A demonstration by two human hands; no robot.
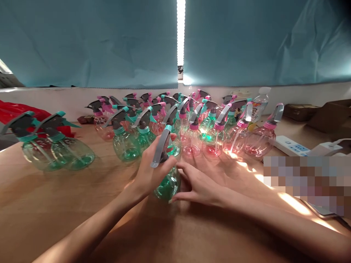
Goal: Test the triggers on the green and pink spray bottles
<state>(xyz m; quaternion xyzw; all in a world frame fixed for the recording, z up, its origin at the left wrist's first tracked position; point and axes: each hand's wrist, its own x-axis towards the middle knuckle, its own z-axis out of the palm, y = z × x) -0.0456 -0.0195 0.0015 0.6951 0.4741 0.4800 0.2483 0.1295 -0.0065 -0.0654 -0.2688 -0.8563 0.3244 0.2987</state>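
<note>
A clear green spray bottle (168, 187) with a grey trigger head stands near the middle of the table in front of me. My left hand (150, 162) is closed around its neck and head. From the right, my right hand (199, 184) cups the lower body, thumb low at the front and fingers partly hidden along the side. Just behind my hands stand more green spray bottles (126, 146), with pink spray bottles (215, 141) to their right. Two other green spray bottles (79, 155) lean close together at the left.
Several more spray bottles crowd toward the wall. A red bag (33, 111) lies at the far left. On the right are a labelled clear bottle (261, 104), a white power strip (292, 145) with a plug, and a brown box (333, 118). A blurred patch covers something at the right edge.
</note>
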